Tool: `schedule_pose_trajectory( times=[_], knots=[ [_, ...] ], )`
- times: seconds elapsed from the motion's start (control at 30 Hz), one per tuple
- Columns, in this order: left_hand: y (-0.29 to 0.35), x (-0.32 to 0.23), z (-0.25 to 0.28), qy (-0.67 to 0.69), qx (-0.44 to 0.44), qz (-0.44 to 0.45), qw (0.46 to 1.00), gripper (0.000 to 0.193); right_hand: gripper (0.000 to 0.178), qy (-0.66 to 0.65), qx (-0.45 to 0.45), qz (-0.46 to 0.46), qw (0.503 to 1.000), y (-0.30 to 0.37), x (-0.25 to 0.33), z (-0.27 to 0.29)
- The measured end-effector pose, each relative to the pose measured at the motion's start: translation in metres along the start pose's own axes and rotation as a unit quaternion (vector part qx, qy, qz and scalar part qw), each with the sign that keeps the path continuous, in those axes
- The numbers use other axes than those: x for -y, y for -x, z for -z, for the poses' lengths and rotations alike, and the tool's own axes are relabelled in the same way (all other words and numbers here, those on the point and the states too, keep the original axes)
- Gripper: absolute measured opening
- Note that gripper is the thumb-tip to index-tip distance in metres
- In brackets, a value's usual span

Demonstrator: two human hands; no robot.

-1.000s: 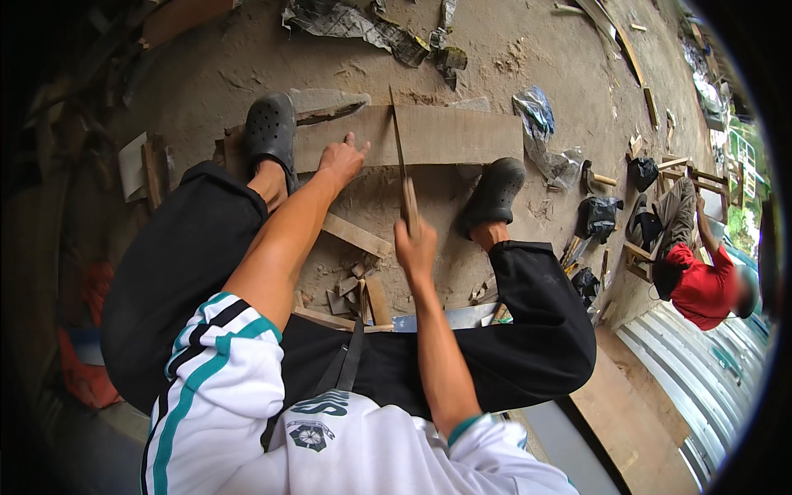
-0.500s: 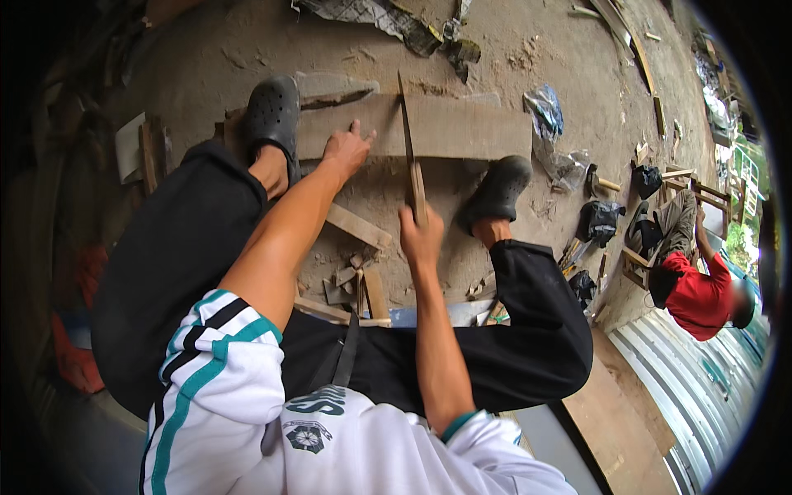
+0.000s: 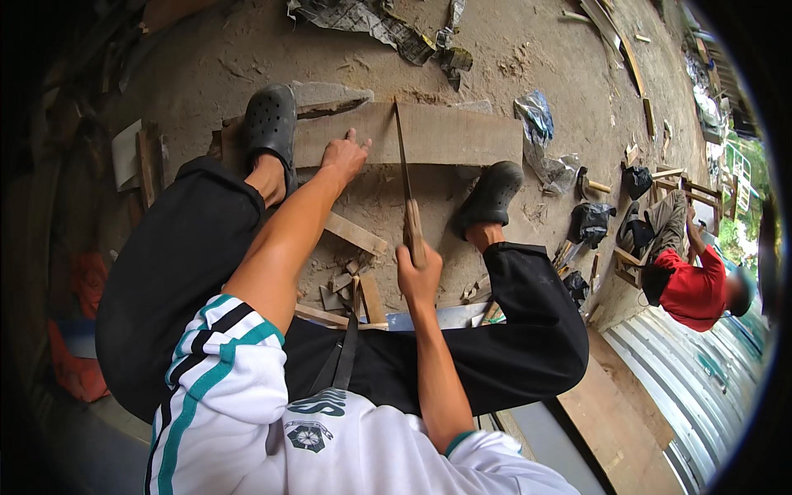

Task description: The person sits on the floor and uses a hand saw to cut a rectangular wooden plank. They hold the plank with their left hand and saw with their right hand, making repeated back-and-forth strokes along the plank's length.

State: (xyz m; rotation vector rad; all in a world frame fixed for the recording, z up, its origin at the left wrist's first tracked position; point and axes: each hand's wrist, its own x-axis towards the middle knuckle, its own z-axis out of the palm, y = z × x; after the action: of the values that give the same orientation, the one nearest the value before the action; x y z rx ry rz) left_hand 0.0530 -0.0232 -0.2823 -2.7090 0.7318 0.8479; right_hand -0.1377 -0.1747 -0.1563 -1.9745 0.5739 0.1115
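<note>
A wide wooden board lies across the ground in front of me, with my foot in a dark clog on its left part. My left hand rests on the board, fingers stretched out and pressing on its top. To the right of it, a handsaw's narrow blade crosses the board from the far edge toward me. My right hand is closed around the saw's wooden handle. My other clog is by the board's near right edge.
Wood offcuts lie between my legs. Crumpled plastic, a hammer and black bags are on the right. Torn sheeting lies beyond the board. A person in red sits at far right.
My right hand has drawn the saw back toward me, so its tip now sits near the board's far edge. My left hand stays on the board. The view has shifted slightly.
</note>
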Motion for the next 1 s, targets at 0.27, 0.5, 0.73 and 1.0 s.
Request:
schedule_pose_trajectory(
  times=[0.27,0.5,0.73,1.0],
  knots=[
    [-0.001,0.007,-0.014,0.012,-0.024,-0.011,1.000,0.062,0.022,-0.033,-0.024,0.017,0.999,0.010,-0.016,-0.015],
    [-0.011,-0.009,-0.010,0.031,-0.074,-0.036,0.996,0.062,0.017,-0.024,-0.032,0.006,0.999,-0.056,-0.046,-0.034],
    [-0.005,0.005,-0.008,0.010,-0.039,-0.029,0.999,0.061,0.021,-0.012,-0.009,0.030,0.999,-0.025,-0.031,-0.032],
    [0.001,0.011,-0.012,0.028,-0.026,-0.018,0.999,0.062,0.020,-0.029,-0.033,0.067,0.997,0.009,-0.017,-0.026]
  ],
)
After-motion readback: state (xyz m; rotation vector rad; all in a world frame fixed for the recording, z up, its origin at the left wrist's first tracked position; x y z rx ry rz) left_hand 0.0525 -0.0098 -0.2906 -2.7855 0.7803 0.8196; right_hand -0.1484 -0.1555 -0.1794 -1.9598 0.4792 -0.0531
